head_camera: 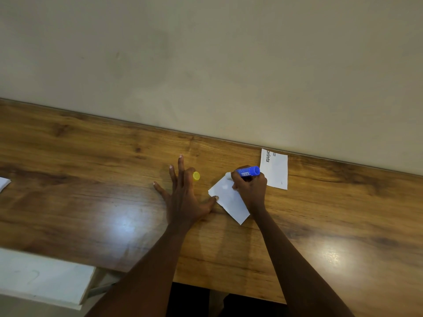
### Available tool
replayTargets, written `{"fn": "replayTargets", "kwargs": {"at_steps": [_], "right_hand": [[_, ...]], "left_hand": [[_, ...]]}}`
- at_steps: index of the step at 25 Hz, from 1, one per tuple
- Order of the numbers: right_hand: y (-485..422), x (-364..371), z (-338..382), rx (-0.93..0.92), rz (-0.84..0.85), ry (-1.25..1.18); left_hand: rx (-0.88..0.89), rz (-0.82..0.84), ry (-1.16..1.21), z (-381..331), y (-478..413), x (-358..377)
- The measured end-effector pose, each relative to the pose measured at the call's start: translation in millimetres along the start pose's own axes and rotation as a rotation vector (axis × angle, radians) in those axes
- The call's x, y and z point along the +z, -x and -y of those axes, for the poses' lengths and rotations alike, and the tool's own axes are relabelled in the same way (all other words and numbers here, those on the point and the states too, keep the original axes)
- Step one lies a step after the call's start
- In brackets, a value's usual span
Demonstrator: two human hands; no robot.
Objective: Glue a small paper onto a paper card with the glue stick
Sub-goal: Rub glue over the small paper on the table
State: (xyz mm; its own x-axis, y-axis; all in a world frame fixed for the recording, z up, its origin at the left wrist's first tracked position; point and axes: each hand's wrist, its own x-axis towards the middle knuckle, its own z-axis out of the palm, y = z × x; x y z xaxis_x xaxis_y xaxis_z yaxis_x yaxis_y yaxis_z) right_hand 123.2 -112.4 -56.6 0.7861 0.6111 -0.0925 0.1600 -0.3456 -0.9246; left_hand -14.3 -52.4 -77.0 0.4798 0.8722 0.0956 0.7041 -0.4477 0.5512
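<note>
Right hand (250, 187) is fisted around the blue glue stick (248, 171), stick lying nearly sideways across the top of the fist, its working end pointed down-left at the small white paper (229, 200). Tip contact with the paper is hidden behind the fingers, can't confirm.

Left hand (183, 193) is flat and spread, palm down on the wooden table (91, 202), gripping nothing. Its thumb tip touches the paper's left edge, pinning it. Paper sits between the two hands, rotated diagonal to the table edge, its right side covered by the right hand.

Yellow cap (196, 176) lies on the table just beside the left index finger, off the stick.

Paper card (274, 168) lies flat just beyond the right hand, against the far table edge by the wall (206, 65). Printed text on it, partly legible ("prints"), the rest too small. Its near-left corner is behind the glue stick and knuckles. Card and small paper: apart, as far as visible.

No containers in view.

Far left of the left hand: a white sheet (3, 183) cut off by the frame. Lower left, below the table edge: a white slab-like object (45, 275), blurry, can't identify.
</note>
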Motion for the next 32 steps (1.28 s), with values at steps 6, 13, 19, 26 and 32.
{"fn": "replayTargets", "kwargs": {"at_steps": [6, 13, 19, 26, 32], "right_hand": [[-5, 0, -6, 0.069, -0.015, -0.050], [-5, -7, -7, 0.046, -0.022, -0.263], [10, -6, -10, -0.220, 0.049, 0.042], [33, 0, -9, -0.316, 0.070, 0.108], [34, -7, -12, -0.308, 0.137, 0.286]], "left_hand": [[0.010, -0.006, -0.001, 0, -1, 1], [-0.002, 0.006, -0.023, 2, 0, 3], [0.004, 0.008, -0.034, 3, -1, 4], [0.011, -0.021, -0.068, 6, -1, 7], [0.031, -0.039, -0.079, 7, 1, 8]]}}
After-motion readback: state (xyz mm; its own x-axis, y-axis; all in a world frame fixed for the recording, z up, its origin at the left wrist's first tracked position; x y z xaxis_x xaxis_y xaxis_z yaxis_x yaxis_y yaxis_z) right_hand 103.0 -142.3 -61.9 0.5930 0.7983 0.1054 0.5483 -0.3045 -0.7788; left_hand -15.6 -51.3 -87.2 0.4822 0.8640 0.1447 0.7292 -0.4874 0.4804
